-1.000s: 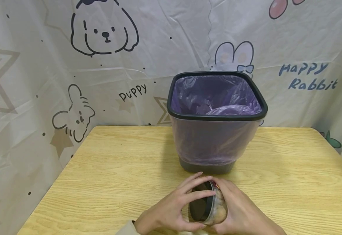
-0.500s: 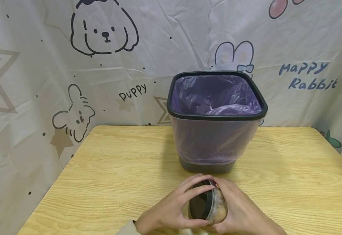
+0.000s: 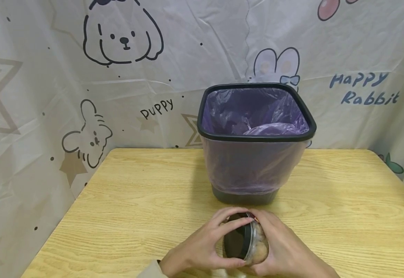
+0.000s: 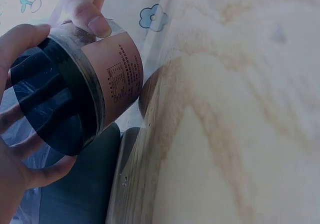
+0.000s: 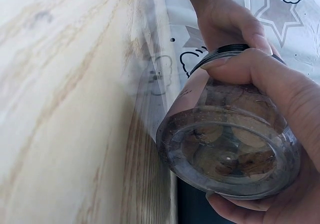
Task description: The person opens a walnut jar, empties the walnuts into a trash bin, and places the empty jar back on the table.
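Fingers of the left hand (image 3: pixel 202 249) arch, spread apart, over a black lid (image 3: pixel 234 243), thumb on the near side, gripping its rim as I watch from afar. The right hand (image 3: pixel 288 249) clasps the clear jar (image 3: pixel 260 253) beneath that lid, its thumb on the wall and fingertips near the base. I see the jar tipped on its side between the two palms, lid on, facing left; whether it touches the wood I cannot tell. Through its wall show round, brownish pieces, and my left wrist view picks up a pinkish printed label (image 4: pixel 117 69). Just past the fingertips, a narrow strip of tabletop (image 3: pixel 125 208) separates the hands from the trash bin (image 3: pixel 255 138), whose purple-tinted liner (image 3: pixel 250 166) folds over the rim and down the outside. The bin's mouth gapes upward. I have broad wood to left and right, running out to slanting side edges; behind the bin, the table's back edge meets a pale cloth backdrop (image 3: pixel 188 54) printed with cartoon animals and "Happy Rabbit."
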`<state>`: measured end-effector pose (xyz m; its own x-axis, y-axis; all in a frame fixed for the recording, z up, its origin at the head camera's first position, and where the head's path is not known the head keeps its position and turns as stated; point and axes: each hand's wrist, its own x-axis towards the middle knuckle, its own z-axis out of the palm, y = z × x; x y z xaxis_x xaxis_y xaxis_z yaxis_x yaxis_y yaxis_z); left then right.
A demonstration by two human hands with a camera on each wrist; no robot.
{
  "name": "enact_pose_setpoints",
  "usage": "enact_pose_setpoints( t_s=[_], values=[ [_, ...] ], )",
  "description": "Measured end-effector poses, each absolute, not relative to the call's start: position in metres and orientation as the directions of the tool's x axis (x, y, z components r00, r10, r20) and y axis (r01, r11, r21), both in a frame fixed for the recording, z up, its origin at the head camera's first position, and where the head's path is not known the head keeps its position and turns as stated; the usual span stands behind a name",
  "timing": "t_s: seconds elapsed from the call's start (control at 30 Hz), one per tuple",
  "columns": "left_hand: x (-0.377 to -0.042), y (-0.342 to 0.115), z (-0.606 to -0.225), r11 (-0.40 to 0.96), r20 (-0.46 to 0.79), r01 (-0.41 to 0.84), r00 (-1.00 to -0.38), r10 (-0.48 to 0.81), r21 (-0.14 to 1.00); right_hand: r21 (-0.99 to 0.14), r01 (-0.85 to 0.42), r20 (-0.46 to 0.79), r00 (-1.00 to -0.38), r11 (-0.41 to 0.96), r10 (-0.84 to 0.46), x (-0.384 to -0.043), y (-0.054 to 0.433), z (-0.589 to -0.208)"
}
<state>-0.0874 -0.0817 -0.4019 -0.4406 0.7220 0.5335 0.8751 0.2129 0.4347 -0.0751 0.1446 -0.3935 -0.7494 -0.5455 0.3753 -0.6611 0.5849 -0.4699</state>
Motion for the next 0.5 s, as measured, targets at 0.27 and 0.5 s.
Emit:
enact_pose_setpoints(
  t_s=[0.27,0.5],
  values=[
    [-0.089,-0.0852,-0.3979,0.2,0.527,0.893,-0.405,0.747,0.404,-0.504,-0.689,0.398,-0.72,0.521,-0.568,-0.0761,0.144,-0.393],
    [-0.0892,-0.0881,-0.3944,0.179,0.495,0.891,-0.388,0.777,0.417,-0.488,-0.676,0.39,-0.735,0.552,-0.555,-0.0755,0.1454,-0.3929]
  ],
)
